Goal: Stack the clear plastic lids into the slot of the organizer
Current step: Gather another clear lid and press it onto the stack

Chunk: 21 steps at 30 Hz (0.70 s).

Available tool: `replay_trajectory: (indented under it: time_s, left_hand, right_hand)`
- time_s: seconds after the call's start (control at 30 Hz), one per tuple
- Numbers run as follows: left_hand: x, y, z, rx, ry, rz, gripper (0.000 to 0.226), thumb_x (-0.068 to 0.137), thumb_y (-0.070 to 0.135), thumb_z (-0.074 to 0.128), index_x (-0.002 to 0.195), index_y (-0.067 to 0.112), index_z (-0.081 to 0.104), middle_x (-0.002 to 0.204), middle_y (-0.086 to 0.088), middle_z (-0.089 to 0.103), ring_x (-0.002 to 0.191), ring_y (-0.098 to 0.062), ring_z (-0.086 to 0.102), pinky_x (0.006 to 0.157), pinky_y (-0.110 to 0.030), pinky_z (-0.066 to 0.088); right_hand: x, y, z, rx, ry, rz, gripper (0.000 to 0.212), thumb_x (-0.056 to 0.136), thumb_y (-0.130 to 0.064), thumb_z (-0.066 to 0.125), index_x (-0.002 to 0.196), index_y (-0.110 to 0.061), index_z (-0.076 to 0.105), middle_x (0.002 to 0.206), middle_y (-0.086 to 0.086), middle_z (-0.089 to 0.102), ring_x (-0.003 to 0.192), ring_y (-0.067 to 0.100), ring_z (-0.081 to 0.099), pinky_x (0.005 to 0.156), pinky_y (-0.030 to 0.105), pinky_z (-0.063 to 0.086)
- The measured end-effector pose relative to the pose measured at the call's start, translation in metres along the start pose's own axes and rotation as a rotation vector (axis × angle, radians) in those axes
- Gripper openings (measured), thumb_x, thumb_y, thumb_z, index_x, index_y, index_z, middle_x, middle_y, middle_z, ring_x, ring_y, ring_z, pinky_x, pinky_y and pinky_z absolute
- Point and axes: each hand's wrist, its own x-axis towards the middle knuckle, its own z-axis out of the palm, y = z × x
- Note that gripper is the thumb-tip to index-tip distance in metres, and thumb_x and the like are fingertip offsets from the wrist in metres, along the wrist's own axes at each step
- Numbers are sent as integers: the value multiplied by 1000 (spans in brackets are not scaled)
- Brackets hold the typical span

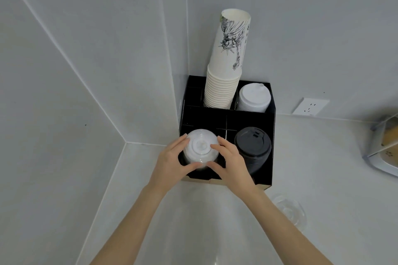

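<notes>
Cupping a round stack of clear plastic lids (201, 148) between left hand (172, 162) and right hand (229, 162), glossy black organizer (249, 118) slot

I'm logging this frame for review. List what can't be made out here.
- Head view: how many clear lids are in the stack; the left hand and right hand cover its sides.
- Slot depth in the organizer: hidden by the stack.
- Clear container: cut off by the right edge.
</notes>
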Motion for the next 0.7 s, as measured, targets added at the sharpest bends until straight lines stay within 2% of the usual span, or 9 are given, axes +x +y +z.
replay_trajectory:
  time_s: [0.2,0.47,0.6,0.7]
  left_hand:
    - [5,-7,7,24,-24,-14,75,63,27,80,126,10,44,138,-8,46,126,-18,42,106,-36,36]
    - [7,-5,9,11,-46,-66,75,65,24,79,128,10,41,142,-9,40,129,-20,38,108,-34,31]
    - [7,-2,10,26,-25,-92,72,65,21,79,126,7,43,137,-9,43,125,-21,41,101,-20,27]
    - [6,3,10,27,-30,-104,72,66,19,78,127,6,41,138,-10,40,126,-23,39,102,-22,26]
  right_hand:
    - [2,2,8,-12,2,-3,43,84,-7,61,123,-11,46,148,12,26,137,21,23,106,23,18]
    - [2,2,12,-58,-22,-27,44,87,-9,57,127,-8,40,150,14,20,139,23,16,108,24,14]
    - [1,1,11,-130,-24,-76,46,85,-11,60,126,-3,39,145,18,25,137,28,19,106,27,17]
    - [0,-2,9,-138,-33,-82,50,85,-11,60,128,-2,36,145,18,24,137,27,18,106,27,16]
